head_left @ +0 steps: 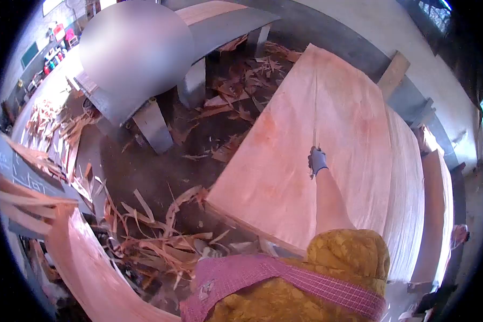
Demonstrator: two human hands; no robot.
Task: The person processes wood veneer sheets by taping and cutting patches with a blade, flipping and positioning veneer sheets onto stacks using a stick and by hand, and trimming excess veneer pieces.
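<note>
**Our right hand (317,160) and a big wood sheet (276,155)**

We see the big wood sheet across the middle and right of the frame. It is thin, pinkish and flat, with soft wavy grain and a long straight edge on its left side. A thin line (315,102) runs up it from our hand to near the top; we cannot tell if it is a crack or a string. Torn wood scraps (166,248), curly, rough and pointy, lie on the dark floor (129,177) at the lower left and upper middle. A long, bent wood strip (91,263) curves through the lower left.

Our right arm (331,201) points almost straight up the frame, out of a mustard sleeve (349,252) with a leafy print. Pink checked cloth (231,279) crosses our front at the bottom. The hand wears a pale glove (319,159) with dark parts. Its fingers look bent, but they are too small for us to tell if they hold something. Our left hand is out of sight, so we cannot tell about its fingers.

We count one hand, one grey table (236,32) at the top, and three pale legs (153,127) below it. The scraps are too many to count.
</note>
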